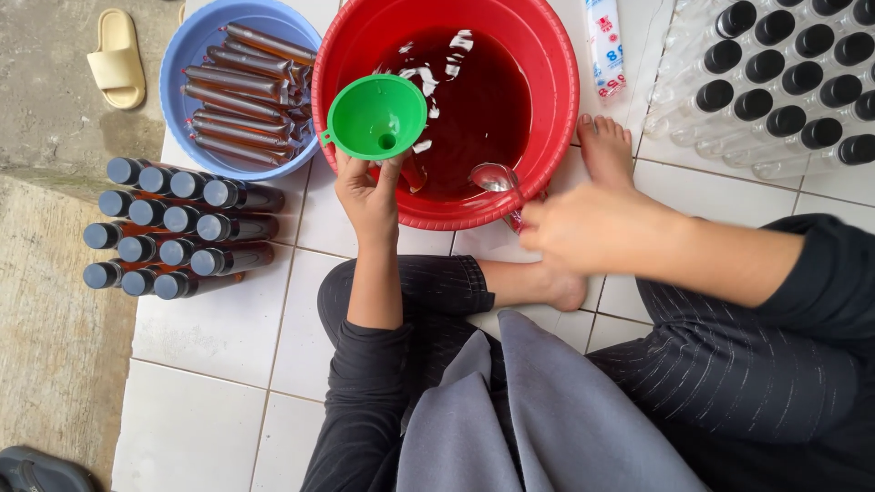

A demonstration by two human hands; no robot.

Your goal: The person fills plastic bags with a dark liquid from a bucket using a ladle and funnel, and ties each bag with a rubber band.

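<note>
My left hand [366,193] holds a green funnel [376,117] upright over the near left rim of a red basin [547,55] of dark brown liquid; what sits under the funnel is hidden by my fingers. My right hand [570,228] grips the handle of a metal ladle [497,178] whose bowl rests in the liquid at the basin's near edge. My bare foot [603,150] lies beside the basin on the white tiles.
A blue basin [182,55] at the upper left holds several filled plastic tubes. Several filled dark-capped bottles [178,228] lie stacked on the left. Several empty capped bottles [775,73] lie at the upper right, beside a packet [605,46]. A yellow slipper [117,59] rests on concrete.
</note>
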